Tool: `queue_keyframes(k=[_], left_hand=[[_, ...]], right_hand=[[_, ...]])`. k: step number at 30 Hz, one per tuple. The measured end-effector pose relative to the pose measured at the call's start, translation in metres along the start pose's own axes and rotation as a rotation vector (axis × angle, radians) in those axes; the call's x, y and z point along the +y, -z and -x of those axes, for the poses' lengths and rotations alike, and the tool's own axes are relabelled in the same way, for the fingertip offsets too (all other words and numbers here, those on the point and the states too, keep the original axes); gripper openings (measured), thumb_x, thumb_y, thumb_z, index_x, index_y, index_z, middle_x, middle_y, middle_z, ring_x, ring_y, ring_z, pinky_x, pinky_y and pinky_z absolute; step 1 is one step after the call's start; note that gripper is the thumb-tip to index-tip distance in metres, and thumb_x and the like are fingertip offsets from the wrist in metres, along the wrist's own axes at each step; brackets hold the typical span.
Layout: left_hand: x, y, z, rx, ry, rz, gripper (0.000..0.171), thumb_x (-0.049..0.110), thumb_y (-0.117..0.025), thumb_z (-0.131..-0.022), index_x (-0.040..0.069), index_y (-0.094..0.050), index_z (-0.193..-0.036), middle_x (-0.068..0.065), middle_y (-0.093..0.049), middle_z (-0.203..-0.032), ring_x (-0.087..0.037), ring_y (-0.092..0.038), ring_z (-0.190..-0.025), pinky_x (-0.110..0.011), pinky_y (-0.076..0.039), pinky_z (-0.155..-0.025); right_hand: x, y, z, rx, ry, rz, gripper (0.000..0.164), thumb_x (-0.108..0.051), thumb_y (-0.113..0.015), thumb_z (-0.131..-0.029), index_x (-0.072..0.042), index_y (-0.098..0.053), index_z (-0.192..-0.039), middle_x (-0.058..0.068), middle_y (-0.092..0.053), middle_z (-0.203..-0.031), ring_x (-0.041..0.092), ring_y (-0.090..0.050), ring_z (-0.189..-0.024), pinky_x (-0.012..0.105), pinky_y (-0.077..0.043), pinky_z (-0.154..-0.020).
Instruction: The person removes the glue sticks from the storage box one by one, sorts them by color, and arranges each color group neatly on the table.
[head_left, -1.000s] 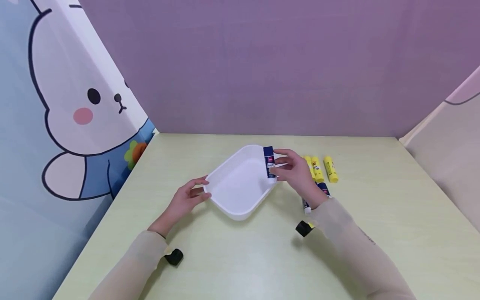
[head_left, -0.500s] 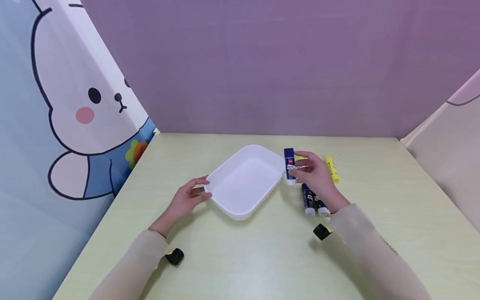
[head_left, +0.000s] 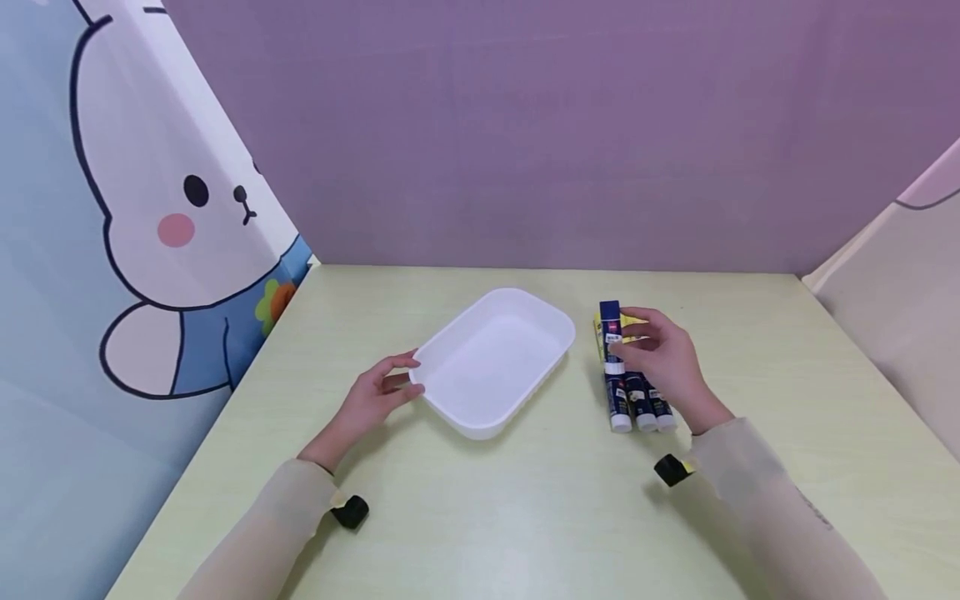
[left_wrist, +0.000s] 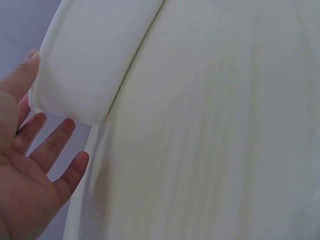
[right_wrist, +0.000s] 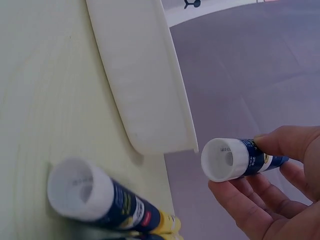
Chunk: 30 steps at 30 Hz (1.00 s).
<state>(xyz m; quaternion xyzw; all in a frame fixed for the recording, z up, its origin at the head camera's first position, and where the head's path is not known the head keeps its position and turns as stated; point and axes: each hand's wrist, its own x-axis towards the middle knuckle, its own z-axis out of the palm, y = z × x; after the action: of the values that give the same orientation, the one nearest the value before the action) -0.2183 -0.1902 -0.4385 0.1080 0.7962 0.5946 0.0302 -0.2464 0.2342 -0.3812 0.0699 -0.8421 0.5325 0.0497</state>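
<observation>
My left hand (head_left: pixel 375 396) holds the left end of a white plastic tray (head_left: pixel 491 358) by its rim; thumb and fingers lie at that end in the left wrist view. Nothing lies inside the tray. To its right, my right hand (head_left: pixel 667 358) pinches a dark blue glue stick (head_left: pixel 611 332) with a white base. In the right wrist view this glue stick (right_wrist: pixel 227 159) is off the table, its hollow base facing the camera. Several blue glue sticks (head_left: pixel 618 410) lie side by side nearer me. Behind them, yellow glue sticks (head_left: pixel 597 335) are mostly hidden by the right hand.
Everything stands on a pale wood-grain table (head_left: pixel 465 517). A purple backdrop (head_left: pixel 555 142) rises at its far edge, and a cartoon-print cloth (head_left: pixel 142 250) hangs on the left. Small black devices (head_left: pixel 350 512) sit at both wrists.
My right hand has carried the blue glue stick rightward, from over the tray's right end to above the other glue sticks. The left hand has stayed on the tray, which has not moved.
</observation>
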Motion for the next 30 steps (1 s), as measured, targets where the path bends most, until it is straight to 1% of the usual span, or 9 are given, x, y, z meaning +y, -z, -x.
queue_keyframes(k=[4, 7, 10, 14, 16, 18, 24, 26, 30], left_hand=[[-0.001, -0.001, -0.001, -0.001, 0.004, 0.000, 0.037, 0.005, -0.069, -0.094, -0.002, -0.056, -0.128, -0.015, -0.038, -0.156, -0.042, -0.055, -0.125, -0.033, -0.055, -0.093], [0.000, -0.002, -0.001, -0.002, 0.006, -0.002, 0.037, 0.006, -0.069, -0.094, -0.002, -0.056, -0.128, -0.015, -0.038, -0.156, -0.042, -0.055, -0.125, -0.033, -0.055, -0.093], [0.001, -0.002, -0.001, -0.004, 0.006, -0.009, 0.037, 0.006, -0.069, -0.094, -0.001, -0.056, -0.128, -0.015, -0.038, -0.156, -0.042, -0.055, -0.125, -0.034, -0.055, -0.093], [0.003, -0.002, 0.000, 0.003, 0.011, -0.014, 0.037, 0.008, -0.070, -0.094, 0.000, -0.057, -0.128, -0.013, -0.039, -0.156, -0.040, -0.055, -0.125, -0.036, -0.055, -0.093], [0.003, -0.002, 0.000, 0.006, 0.010, -0.017, 0.037, 0.009, -0.070, -0.094, 0.001, -0.057, -0.128, -0.013, -0.039, -0.156, -0.040, -0.055, -0.125, -0.036, -0.055, -0.093], [0.003, -0.002, -0.001, 0.010, 0.017, -0.015, 0.037, 0.009, -0.070, -0.094, 0.002, -0.058, -0.128, -0.012, -0.039, -0.156, -0.040, -0.055, -0.125, -0.036, -0.055, -0.093], [0.004, -0.003, 0.000, 0.007, 0.020, -0.019, 0.037, 0.010, -0.070, -0.094, 0.002, -0.058, -0.128, -0.012, -0.039, -0.156, -0.040, -0.056, -0.124, -0.037, -0.055, -0.093], [0.004, -0.003, 0.000, 0.003, 0.017, -0.021, 0.037, 0.010, -0.070, -0.094, 0.002, -0.058, -0.128, -0.013, -0.038, -0.156, -0.040, -0.056, -0.124, -0.037, -0.055, -0.093], [0.003, -0.002, 0.001, 0.002, 0.014, -0.014, 0.037, 0.008, -0.069, -0.094, 0.001, -0.057, -0.128, -0.015, -0.038, -0.156, -0.041, -0.055, -0.124, -0.036, -0.055, -0.094]], right_hand=[[0.002, 0.011, 0.006, 0.016, -0.010, 0.008, 0.058, -0.008, -0.070, -0.093, -0.006, -0.046, -0.145, 0.024, -0.058, -0.122, 0.009, -0.060, -0.089, 0.023, -0.060, -0.070], [0.005, 0.019, 0.009, 0.028, -0.032, 0.020, 0.060, -0.009, -0.070, -0.093, -0.006, -0.044, -0.147, 0.025, -0.057, -0.123, 0.008, -0.060, -0.090, 0.023, -0.059, -0.070], [0.008, 0.025, 0.012, 0.038, -0.069, 0.039, 0.061, -0.012, -0.070, -0.094, -0.006, -0.043, -0.148, 0.025, -0.056, -0.125, 0.013, -0.060, -0.095, 0.022, -0.059, -0.071], [0.013, 0.032, 0.015, 0.048, -0.100, 0.067, 0.062, -0.016, -0.069, -0.095, -0.007, -0.041, -0.149, 0.025, -0.056, -0.127, 0.025, -0.059, -0.101, 0.022, -0.059, -0.071], [0.015, 0.035, 0.017, 0.057, -0.102, 0.083, 0.062, -0.015, -0.069, -0.095, -0.007, -0.040, -0.150, 0.026, -0.055, -0.127, 0.026, -0.059, -0.101, 0.021, -0.059, -0.070], [0.018, 0.038, 0.018, 0.065, -0.100, 0.092, 0.062, -0.014, -0.069, -0.095, -0.006, -0.041, -0.149, 0.026, -0.055, -0.126, 0.021, -0.059, -0.097, 0.021, -0.059, -0.069], [0.028, 0.045, 0.024, 0.084, -0.098, 0.087, 0.061, -0.011, -0.070, -0.094, -0.003, -0.042, -0.147, 0.028, -0.056, -0.124, 0.000, -0.058, -0.084, 0.023, -0.060, -0.067], [0.032, 0.047, 0.026, 0.088, -0.099, 0.087, 0.061, -0.010, -0.070, -0.093, -0.002, -0.042, -0.147, 0.029, -0.056, -0.124, -0.002, -0.058, -0.083, 0.024, -0.060, -0.067], [0.039, 0.053, 0.029, 0.077, -0.109, 0.117, 0.061, -0.011, -0.069, -0.094, 0.000, -0.041, -0.147, 0.031, -0.056, -0.125, 0.004, -0.059, -0.087, 0.025, -0.060, -0.066]])
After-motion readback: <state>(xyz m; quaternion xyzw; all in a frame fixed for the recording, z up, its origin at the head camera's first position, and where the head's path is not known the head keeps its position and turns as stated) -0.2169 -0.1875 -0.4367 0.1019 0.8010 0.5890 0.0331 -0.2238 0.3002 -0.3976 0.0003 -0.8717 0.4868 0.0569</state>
